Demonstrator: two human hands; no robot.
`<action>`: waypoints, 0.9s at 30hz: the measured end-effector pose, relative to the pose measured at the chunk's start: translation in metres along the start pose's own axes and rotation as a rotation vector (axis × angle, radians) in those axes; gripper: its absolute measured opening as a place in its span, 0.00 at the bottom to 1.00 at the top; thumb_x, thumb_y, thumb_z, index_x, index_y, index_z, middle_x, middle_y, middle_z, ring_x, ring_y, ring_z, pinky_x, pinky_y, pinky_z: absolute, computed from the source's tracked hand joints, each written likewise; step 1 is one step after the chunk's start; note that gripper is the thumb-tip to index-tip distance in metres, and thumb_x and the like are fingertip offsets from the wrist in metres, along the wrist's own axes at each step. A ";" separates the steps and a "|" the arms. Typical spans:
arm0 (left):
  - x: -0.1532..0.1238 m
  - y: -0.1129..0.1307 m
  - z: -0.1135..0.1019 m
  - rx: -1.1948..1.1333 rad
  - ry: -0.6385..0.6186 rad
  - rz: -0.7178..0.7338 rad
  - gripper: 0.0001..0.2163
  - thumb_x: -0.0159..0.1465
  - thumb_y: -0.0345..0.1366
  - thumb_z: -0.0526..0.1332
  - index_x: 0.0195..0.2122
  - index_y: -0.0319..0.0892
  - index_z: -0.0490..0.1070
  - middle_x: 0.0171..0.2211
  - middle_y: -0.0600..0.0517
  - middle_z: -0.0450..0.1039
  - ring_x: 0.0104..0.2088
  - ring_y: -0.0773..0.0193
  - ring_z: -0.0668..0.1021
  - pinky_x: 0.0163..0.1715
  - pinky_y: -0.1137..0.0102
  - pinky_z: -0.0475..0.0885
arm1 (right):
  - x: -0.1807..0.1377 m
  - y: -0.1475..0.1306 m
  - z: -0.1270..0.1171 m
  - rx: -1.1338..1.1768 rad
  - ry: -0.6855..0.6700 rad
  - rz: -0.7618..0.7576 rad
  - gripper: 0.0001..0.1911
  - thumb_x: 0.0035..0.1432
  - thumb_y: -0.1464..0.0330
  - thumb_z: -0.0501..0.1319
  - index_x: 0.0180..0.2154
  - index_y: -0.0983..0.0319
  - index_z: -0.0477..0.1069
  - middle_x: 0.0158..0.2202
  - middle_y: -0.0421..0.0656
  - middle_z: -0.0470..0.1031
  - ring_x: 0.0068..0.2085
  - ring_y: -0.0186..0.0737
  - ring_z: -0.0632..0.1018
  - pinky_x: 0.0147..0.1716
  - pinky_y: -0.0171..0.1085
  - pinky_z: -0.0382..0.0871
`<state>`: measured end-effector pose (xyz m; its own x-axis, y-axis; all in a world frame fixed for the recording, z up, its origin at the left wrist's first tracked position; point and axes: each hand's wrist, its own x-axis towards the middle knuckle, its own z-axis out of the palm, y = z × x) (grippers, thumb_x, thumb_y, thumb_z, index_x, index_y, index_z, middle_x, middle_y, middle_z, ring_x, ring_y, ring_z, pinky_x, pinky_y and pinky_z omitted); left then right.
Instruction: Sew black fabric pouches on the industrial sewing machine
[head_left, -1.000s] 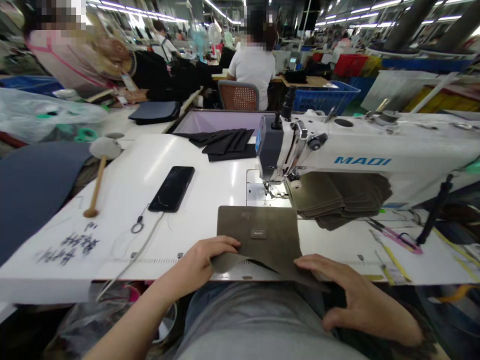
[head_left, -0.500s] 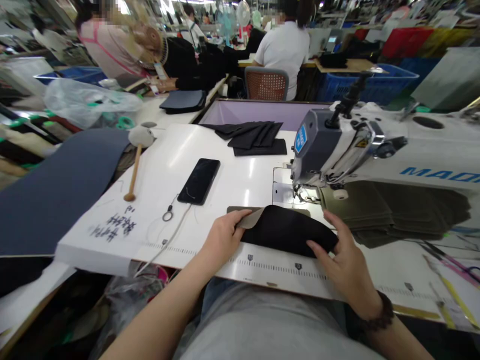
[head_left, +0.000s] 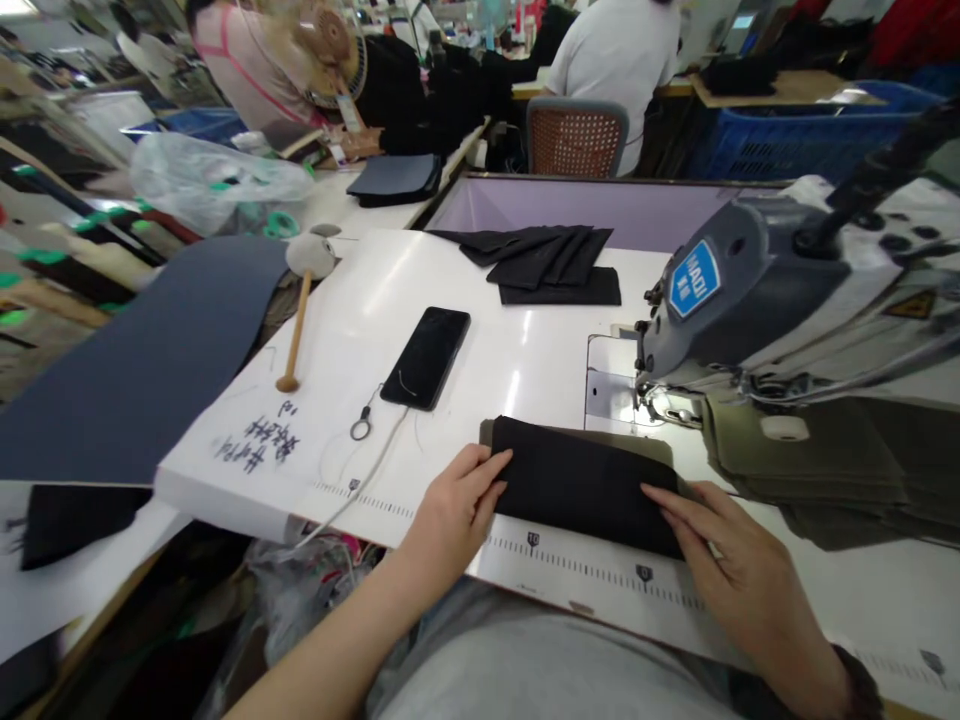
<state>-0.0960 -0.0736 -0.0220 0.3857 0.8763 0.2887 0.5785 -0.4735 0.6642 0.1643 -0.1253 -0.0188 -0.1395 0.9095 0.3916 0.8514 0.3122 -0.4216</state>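
Note:
A black fabric piece point(head_left: 581, 490) lies flat near the table's front edge, on top of an olive fabric piece point(head_left: 637, 445) whose far edge shows beyond it. My left hand point(head_left: 457, 500) pinches the left end of the black piece, fingers closed at its edge. At the right end, my right hand point(head_left: 742, 570) grips the black piece, with fingertips on its top and other fingers by its corner. Just beyond the fabric is the lit presser foot point(head_left: 675, 410) of the sewing machine point(head_left: 765, 290); the cloth lies in front of it, not under it.
Olive panels point(head_left: 817, 460) are stacked right of the needle. Black pieces point(head_left: 555, 260) lie at the back of the table. A phone point(head_left: 425, 358), a cable and a wooden-handled mallet point(head_left: 300, 310) are to the left. Co-workers sit beyond.
The black piece's lifted left corner is now laid down flat over the olive one. My right hand has moved from cupping the right end to lying along it. The view has shifted closer.

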 end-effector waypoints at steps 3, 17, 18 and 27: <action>-0.003 -0.001 0.000 -0.001 0.015 -0.052 0.13 0.61 0.26 0.51 0.46 0.36 0.65 0.35 0.49 0.64 0.35 0.66 0.71 0.37 0.72 0.70 | 0.002 0.004 0.000 -0.010 -0.032 0.019 0.14 0.60 0.65 0.50 0.40 0.61 0.72 0.35 0.45 0.68 0.34 0.36 0.73 0.30 0.31 0.68; 0.003 0.005 -0.008 0.040 -0.100 -0.216 0.13 0.57 0.25 0.54 0.43 0.37 0.68 0.37 0.49 0.65 0.35 0.65 0.72 0.37 0.69 0.72 | 0.004 0.001 0.008 -0.190 -0.001 0.032 0.19 0.62 0.61 0.46 0.41 0.63 0.71 0.33 0.45 0.68 0.31 0.37 0.73 0.29 0.34 0.67; 0.003 0.005 -0.008 0.042 -0.110 -0.228 0.13 0.58 0.25 0.54 0.44 0.37 0.67 0.37 0.49 0.65 0.35 0.65 0.72 0.38 0.69 0.72 | 0.004 0.001 0.008 -0.205 -0.003 0.028 0.19 0.62 0.61 0.46 0.41 0.64 0.70 0.34 0.45 0.68 0.31 0.37 0.73 0.29 0.34 0.67; 0.006 0.006 -0.009 0.075 -0.177 -0.300 0.13 0.59 0.26 0.54 0.46 0.37 0.66 0.37 0.49 0.64 0.34 0.65 0.72 0.37 0.68 0.72 | 0.008 0.003 0.010 -0.225 -0.045 0.053 0.22 0.62 0.57 0.43 0.41 0.62 0.70 0.27 0.42 0.66 0.26 0.37 0.72 0.23 0.34 0.65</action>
<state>-0.0966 -0.0700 -0.0099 0.3057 0.9513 -0.0396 0.7333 -0.2087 0.6471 0.1606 -0.1145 -0.0254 -0.1101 0.9357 0.3351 0.9487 0.1995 -0.2452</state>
